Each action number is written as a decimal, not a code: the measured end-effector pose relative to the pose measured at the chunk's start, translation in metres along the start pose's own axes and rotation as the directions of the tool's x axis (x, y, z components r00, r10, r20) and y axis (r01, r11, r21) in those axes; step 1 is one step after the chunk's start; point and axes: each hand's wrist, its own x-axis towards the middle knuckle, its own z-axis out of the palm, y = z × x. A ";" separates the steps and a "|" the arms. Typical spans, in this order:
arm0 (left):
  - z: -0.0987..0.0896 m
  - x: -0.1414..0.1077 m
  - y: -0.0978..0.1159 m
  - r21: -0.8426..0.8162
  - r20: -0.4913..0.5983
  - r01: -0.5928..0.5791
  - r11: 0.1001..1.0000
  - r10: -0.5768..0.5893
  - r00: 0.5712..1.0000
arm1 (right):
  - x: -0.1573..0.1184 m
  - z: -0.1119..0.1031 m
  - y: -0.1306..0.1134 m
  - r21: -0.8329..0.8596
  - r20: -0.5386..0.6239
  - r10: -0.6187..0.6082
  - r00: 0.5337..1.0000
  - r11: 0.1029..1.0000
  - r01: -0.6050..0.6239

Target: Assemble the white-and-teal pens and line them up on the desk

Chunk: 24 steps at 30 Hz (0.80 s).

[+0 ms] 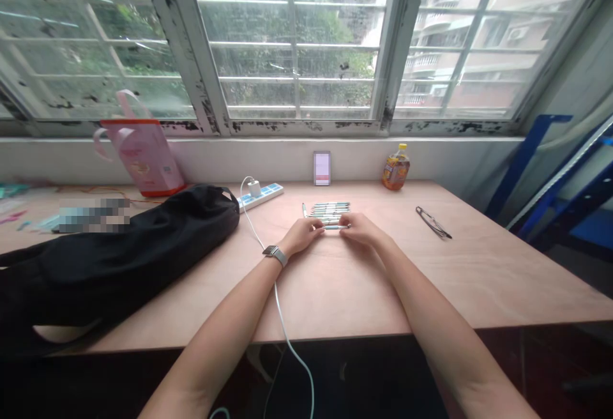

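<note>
Several slim white and green pens (330, 208) lie side by side in a row on the wooden table. The nearest pen (331, 227) runs crosswise between my two hands. My left hand (304, 234), with a watch on its wrist, has its fingers closed at that pen's left end. At the right end, the fingers of my right hand (359, 227) pinch it. Another pen (304, 210) lies apart at the row's left, pointing away from me. My fingers partly hide the near pens.
A phone (322, 168) leans on the wall behind the pens. A drink bottle (396, 168) and glasses (433, 222) are to the right. On the left are a power strip (261, 197), a black bag (143, 253) and a pink bag (143, 157). A white cable (282, 323) passes under my left wrist.
</note>
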 end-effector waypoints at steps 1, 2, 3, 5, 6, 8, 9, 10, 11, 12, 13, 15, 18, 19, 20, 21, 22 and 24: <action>0.000 0.000 0.000 0.001 0.000 -0.005 1.000 0.005 1.000 | 0.000 0.001 0.001 -0.006 -0.006 0.000 1.000 1.000 0.000; 0.000 0.000 0.000 0.003 0.000 -0.009 1.000 0.009 1.000 | 0.000 0.001 0.001 -0.006 -0.012 0.000 1.000 1.000 0.000; 0.000 0.000 0.000 0.006 -0.003 -0.011 1.000 0.011 1.000 | 0.001 0.002 0.002 -0.001 -0.015 0.000 1.000 1.000 0.000; 0.001 0.000 0.000 0.016 -0.008 -0.011 1.000 0.011 1.000 | 0.001 0.003 0.003 0.012 -0.020 0.009 1.000 1.000 -0.008; 0.001 0.000 0.000 0.021 -0.009 -0.012 1.000 0.012 1.000 | 0.002 0.003 0.004 0.019 -0.020 0.012 1.000 1.000 -0.012; 0.000 -0.001 0.000 0.026 -0.010 -0.019 0.999 0.019 1.000 | 0.002 0.004 0.005 0.040 -0.008 0.014 1.000 0.999 -0.013; 0.000 -0.001 -0.001 0.027 -0.010 -0.022 0.999 0.022 1.000 | 0.003 0.005 0.006 0.051 0.005 0.010 1.000 0.999 -0.010; 0.000 0.000 -0.001 0.027 -0.011 -0.024 0.999 0.024 1.000 | 0.003 0.005 0.007 0.061 0.022 0.002 1.000 0.998 -0.003; -0.001 0.000 -0.001 0.028 -0.013 -0.024 0.999 0.025 1.000 | 0.004 0.005 0.008 0.070 0.039 -0.008 0.999 0.998 0.006; -0.001 0.000 -0.001 0.029 -0.017 -0.024 0.999 0.024 1.000 | 0.004 0.005 0.009 0.076 0.055 -0.024 0.998 0.997 0.019; -0.002 0.000 -0.001 0.031 -0.021 -0.022 0.999 0.022 1.000 | 0.004 0.005 0.009 0.080 0.067 -0.043 0.997 0.996 0.037; -0.002 0.000 -0.001 0.033 -0.031 -0.017 0.999 0.018 0.999 | 0.003 0.003 0.009 0.083 0.095 -0.078 0.992 0.994 0.071; -0.002 0.000 -0.002 0.031 -0.041 -0.023 0.999 0.024 0.999 | 0.001 0.000 0.006 0.077 0.107 -0.069 0.992 0.995 0.060; -0.002 -0.001 -0.002 0.030 -0.041 -0.027 0.999 0.028 0.999 | 0.000 0.000 0.004 0.068 0.098 -0.046 0.994 0.997 0.040; -0.002 -0.001 -0.002 0.029 -0.040 -0.031 0.999 0.032 0.999 | -0.001 -0.001 0.003 0.058 0.083 -0.024 0.996 0.998 0.020; -0.002 -0.001 -0.003 0.030 -0.038 -0.034 0.999 0.035 0.999 | -0.002 -0.002 0.002 0.048 0.066 -0.009 0.998 0.999 0.006; -0.002 -0.001 -0.003 0.034 -0.034 -0.037 0.999 0.038 0.999 | -0.002 -0.002 0.002 0.041 0.052 -0.003 0.999 0.999 0.001; -0.002 -0.001 -0.003 0.048 -0.024 -0.043 0.998 0.044 0.999 | -0.002 -0.002 0.002 0.043 0.034 -0.009 0.999 0.999 0.008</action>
